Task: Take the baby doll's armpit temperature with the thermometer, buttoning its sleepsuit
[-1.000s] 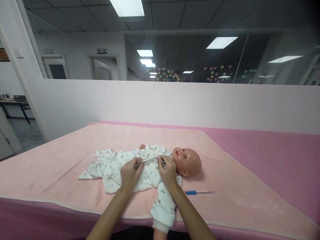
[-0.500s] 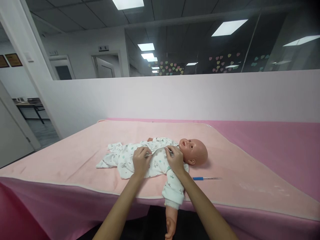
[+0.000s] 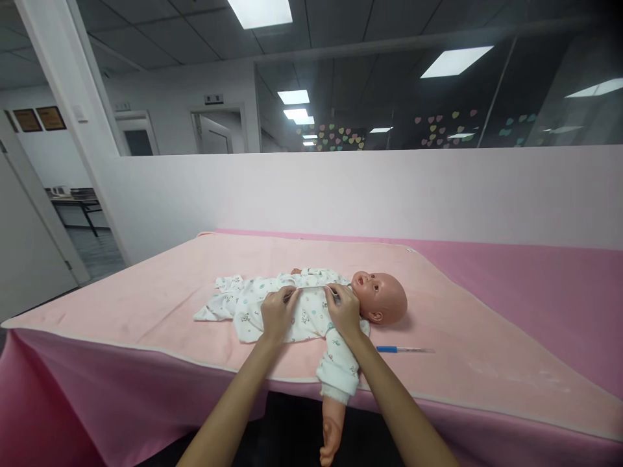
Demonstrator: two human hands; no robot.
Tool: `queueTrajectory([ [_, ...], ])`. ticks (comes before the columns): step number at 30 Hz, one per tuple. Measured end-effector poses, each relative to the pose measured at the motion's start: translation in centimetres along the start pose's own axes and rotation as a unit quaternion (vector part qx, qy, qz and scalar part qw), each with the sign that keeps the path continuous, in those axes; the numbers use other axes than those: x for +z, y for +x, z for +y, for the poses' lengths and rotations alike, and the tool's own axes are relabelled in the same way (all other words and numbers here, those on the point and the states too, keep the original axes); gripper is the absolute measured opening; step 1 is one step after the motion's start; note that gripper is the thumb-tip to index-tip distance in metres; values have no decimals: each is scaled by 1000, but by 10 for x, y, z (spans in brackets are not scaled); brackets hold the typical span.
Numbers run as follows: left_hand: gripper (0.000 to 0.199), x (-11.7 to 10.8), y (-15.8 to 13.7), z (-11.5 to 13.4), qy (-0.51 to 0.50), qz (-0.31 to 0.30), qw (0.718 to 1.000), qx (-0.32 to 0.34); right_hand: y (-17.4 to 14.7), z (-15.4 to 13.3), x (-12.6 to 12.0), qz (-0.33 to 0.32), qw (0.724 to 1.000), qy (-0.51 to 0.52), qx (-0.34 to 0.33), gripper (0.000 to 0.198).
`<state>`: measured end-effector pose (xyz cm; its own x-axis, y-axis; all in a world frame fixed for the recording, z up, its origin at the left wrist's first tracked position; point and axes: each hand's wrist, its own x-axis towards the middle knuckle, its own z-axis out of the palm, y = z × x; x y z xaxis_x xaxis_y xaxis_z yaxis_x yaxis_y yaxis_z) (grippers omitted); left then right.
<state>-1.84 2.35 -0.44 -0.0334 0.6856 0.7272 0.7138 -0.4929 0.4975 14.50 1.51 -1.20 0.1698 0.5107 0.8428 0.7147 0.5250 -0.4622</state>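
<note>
A baby doll lies on its back, head to the right, in a white patterned romper. Over its chest, my left hand is closed in a pinch on the romper's front edge. Nearer the doll's neck, my right hand pinches the same edge, which runs as a straight pale line between both hands. My fingertips partly hide the cloth they grip. One doll arm comes out of its sleeve and hangs past the table's front edge.
A blue-ended thin stick, perhaps a thermometer, lies right of my right forearm. The doll rests on a peach mat over a pink cover. A low white wall with glass above stands behind.
The romper's edge between my hands has gone from slack and curved to straight. My left hand's fingers have turned slightly upward. The camera view has shifted a little.
</note>
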Motion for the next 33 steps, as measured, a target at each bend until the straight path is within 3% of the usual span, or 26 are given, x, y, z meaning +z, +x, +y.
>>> queueTrajectory([
  [8, 17, -4, 3, 6, 50, 83, 995, 11, -1, 0, 2, -7, 999, -36, -27, 23],
  [12, 22, -9, 8, 7, 79, 105, 991, 29, -2, -8, -6, -9, 990, -113, -81, 27],
  [15, 33, -8, 23, 16, 46, 58, 991, 109, -14, -11, -29, -23, 980, -151, -130, 36],
  [18, 32, 5, 48, 31, -41, -19, 987, 155, -38, -1, -67, -51, 979, -156, -118, 30],
  [20, 24, 21, 62, 39, -122, -138, 972, 145, -55, 16, -95, -47, 978, -192, -69, 24],
  [22, 17, 36, 70, 44, -199, -271, 935, 111, -71, 38, -120, -37, 969, -245, -21, 24],
  [24, 18, 47, 71, 44, -253, -348, 899, 79, -82, 60, -141, -47, 956, -288, 8, 28],
  [28, 23, 47, 66, 42, -274, -397, 873, 75, -89, 82, -164, -110, 945, -303, 59, 29],
  [33, 19, 42, 62, 44, -245, -366, 891, 111, -74, 57, -178, -190, 938, -239, 165, 25],
])
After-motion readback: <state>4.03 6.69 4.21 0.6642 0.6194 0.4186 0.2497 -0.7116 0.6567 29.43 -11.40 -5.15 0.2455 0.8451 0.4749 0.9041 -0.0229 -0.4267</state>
